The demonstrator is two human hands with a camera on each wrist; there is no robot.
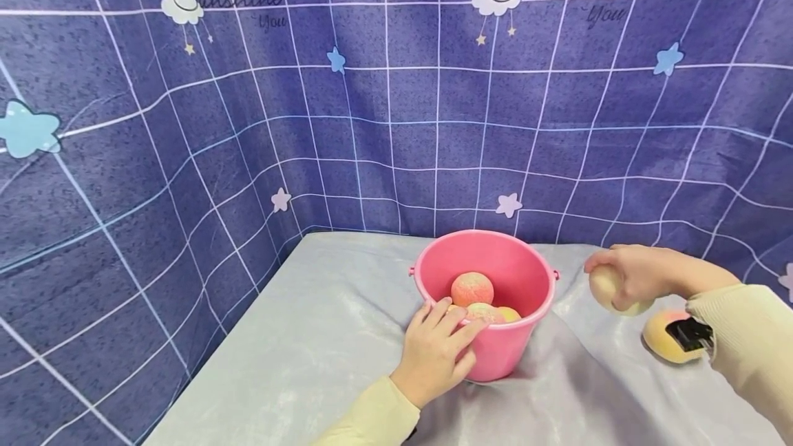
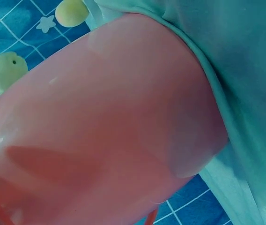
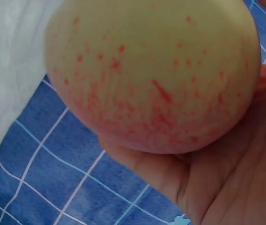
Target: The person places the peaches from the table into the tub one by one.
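Observation:
A pink bucket (image 1: 508,349) stands on the pale cloth, with several peach-like fruits inside, among them a pink-red one (image 1: 473,290). My left hand (image 1: 436,349) holds the bucket's near-left rim, fingers over the edge and thumb against the outer wall. To the right of the bucket, above the cloth, my right hand (image 1: 644,274) grips a pale peach (image 1: 606,284). The right wrist view shows this peach (image 3: 156,79) yellowish with red specks and a reddish underside. The bucket's wall (image 2: 100,117) fills most of the left wrist view.
A yellow and pink fruit (image 1: 659,337) lies on the cloth below the right wrist, partly covered by a black wrist device (image 1: 688,334). The pale cloth (image 1: 297,349) spreads over the surface. Behind and at the left hangs a blue gridded curtain (image 1: 409,95).

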